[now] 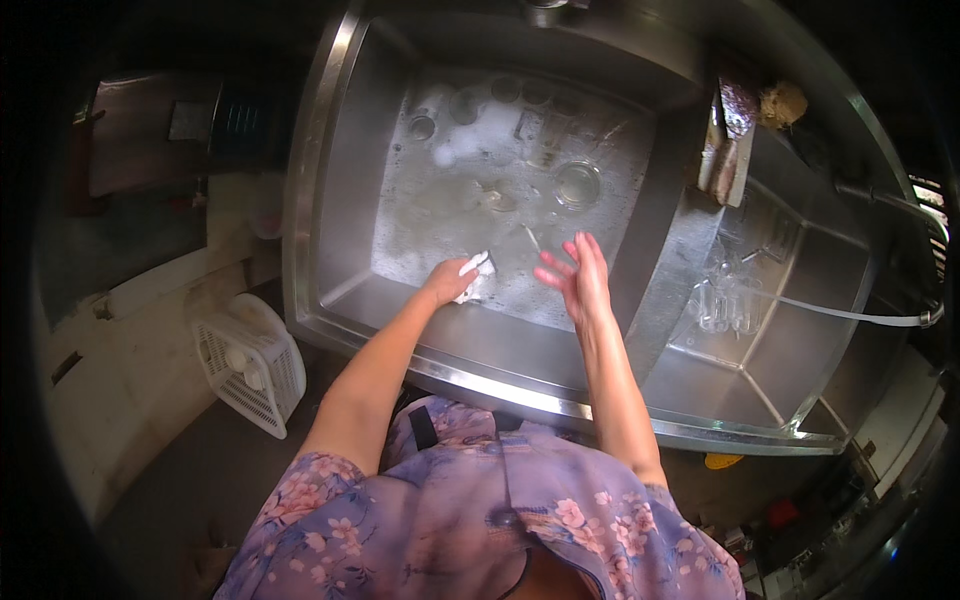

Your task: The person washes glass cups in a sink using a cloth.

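Note:
My left hand point(447, 281) grips a white cloth or scrubber point(475, 277) with a dark edge, low over the soapy water at the near side of a steel sink basin point(349, 217). To its right, my right hand point(581, 277) is held over the water, fingers spread and nothing in it. A thin pale stick or utensil handle point(531, 237) lies just beyond those fingertips, apart from them as far as I can tell. Farther back a round clear glass point(577, 186) stands in the water. Several more glasses, among them a small one point(421, 127), sit partly under foam point(480, 139).
Water runs from a bent tap pipe point(855, 311) into the right basin point(802, 330), over several clear glasses point(724, 300). On the divider point(667, 277) lie stained blocks or pads point(726, 150) beside a fibre scrubber point(782, 105). A white plastic basket point(251, 364) stands at lower left.

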Available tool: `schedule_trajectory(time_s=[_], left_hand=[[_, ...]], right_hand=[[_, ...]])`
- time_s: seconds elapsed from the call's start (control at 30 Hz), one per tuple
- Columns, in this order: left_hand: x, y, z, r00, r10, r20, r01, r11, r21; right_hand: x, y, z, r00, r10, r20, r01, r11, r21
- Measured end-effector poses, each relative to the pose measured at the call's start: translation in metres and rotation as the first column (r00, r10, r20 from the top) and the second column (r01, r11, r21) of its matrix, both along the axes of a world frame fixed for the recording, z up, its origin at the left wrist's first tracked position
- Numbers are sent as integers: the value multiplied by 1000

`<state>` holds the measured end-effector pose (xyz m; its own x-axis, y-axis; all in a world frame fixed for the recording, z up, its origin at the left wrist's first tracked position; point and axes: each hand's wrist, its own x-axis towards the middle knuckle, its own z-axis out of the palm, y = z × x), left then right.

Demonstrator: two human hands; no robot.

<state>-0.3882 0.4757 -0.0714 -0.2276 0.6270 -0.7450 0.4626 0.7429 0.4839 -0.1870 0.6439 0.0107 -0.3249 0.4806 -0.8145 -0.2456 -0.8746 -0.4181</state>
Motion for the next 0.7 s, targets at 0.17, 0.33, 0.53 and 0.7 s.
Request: schedule_trajectory(time_s=[0.17, 0.33, 0.53, 0.7], left_hand=[[-46, 2, 5, 996, 70, 62, -70, 998, -6], [-93, -1, -6, 989, 147, -12, -147, 988, -54], [-104, -13, -27, 898, 400, -185, -406, 914, 8], [-73, -8, -36, 788, 517, -333, -536, 843, 40]], right_hand=[[-27, 43, -104, 969, -89, 228, 97, 995, -23], [-17, 61, -162, 935, 62, 350, -74, 997, 22], [-33, 23, -134, 510, -65, 858, -685, 572, 451], [-45, -16, -105, 78, 33, 996, -865, 499, 51]])
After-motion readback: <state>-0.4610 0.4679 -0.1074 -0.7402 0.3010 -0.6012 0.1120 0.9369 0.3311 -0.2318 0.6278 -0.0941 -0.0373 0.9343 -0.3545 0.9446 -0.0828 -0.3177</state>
